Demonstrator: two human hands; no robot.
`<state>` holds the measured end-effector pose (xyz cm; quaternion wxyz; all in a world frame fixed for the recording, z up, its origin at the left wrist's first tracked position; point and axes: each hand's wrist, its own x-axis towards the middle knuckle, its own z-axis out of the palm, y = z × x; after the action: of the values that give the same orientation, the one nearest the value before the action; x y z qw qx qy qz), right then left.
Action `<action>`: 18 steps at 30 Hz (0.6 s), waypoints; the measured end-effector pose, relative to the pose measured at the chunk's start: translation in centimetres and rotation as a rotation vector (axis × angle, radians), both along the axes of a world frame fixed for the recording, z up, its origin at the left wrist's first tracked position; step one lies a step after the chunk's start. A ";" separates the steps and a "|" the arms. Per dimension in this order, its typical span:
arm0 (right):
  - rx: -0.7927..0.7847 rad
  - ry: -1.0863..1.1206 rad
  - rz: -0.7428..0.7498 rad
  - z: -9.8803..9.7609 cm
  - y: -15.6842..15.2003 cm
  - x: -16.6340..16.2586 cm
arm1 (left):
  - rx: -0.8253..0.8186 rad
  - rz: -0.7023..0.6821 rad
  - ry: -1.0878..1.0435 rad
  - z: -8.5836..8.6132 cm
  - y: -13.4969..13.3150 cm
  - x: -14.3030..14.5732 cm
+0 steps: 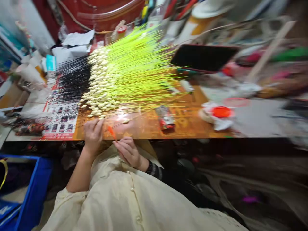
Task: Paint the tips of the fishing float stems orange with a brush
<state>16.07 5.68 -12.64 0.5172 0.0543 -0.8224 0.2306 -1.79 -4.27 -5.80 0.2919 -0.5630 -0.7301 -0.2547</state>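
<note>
A dense bundle of what look like fishing floats lies on the table, with cream oval bodies (102, 81), thin yellow-green stems (144, 70) to the right and black stems (72, 77) to the left. At the front edge of the bundle, my left hand (92, 133) has its fingertips pinched together; what they hold is too small to make out. My right hand (128, 152), at the table edge, grips a small orange stick-like piece (112, 132) that points up and left. One separate cream body (125, 121) rests on the table between and beyond my hands.
A crumpled small packet (166, 118) and an open round pot of orange-red stuff (221, 112) stand to the right. Behind them is a dark flat panel (204, 57). A printed sheet (60, 123) lies left; a blue crate (33, 192) stands below. The right side is blurred.
</note>
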 end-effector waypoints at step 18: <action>0.109 -0.107 -0.078 -3.3 0.7 -1.5 | 0.039 -0.020 0.064 -0.9 0.6 -2.2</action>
<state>14.62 6.35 -15.90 0.4775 0.0377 -0.8617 0.1677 -3.96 -3.62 -6.73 0.3233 -0.5722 -0.7097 -0.2537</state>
